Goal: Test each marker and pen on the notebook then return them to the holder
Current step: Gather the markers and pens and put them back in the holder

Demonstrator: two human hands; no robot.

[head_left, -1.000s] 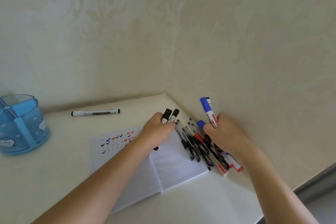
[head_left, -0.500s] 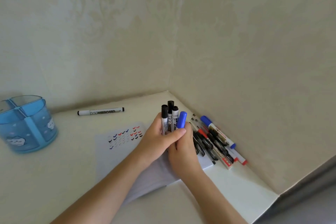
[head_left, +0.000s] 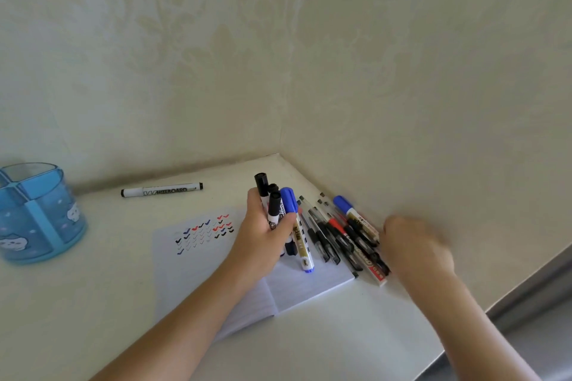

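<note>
Four markers (head_left: 275, 206) gripped by left hand (head_left: 263, 240) — right hand (head_left: 414, 244) unclear; lone marker (head_left: 162, 189) reads WHITEBOARD.

1 holder (head_left: 37, 213), 1 notebook (head_left: 198, 272), 1 loose whiteboard mkr (head_left: 162, 189), 4 held mkrs (head_left: 274, 207) (3 blk-cap, 1 blue); pile (head_left: 340, 235) uncountable.

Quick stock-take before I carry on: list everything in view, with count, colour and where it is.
holder: one, translucent blue, far left of table
loose marker: one, white barrel, black cap, lying beyond the notebook
notebook: one, white, open, mid-table; black, blue, red ticks on left page
held markers: four, three black-capped, one blue-capped, in left hand
pile of pens and markers: count unclear; black, red, blue-capped; against right wall
table: one, white, in the corner
left hand: grips the four markers
right hand: blurred, at the pile, grip unclear
</note>
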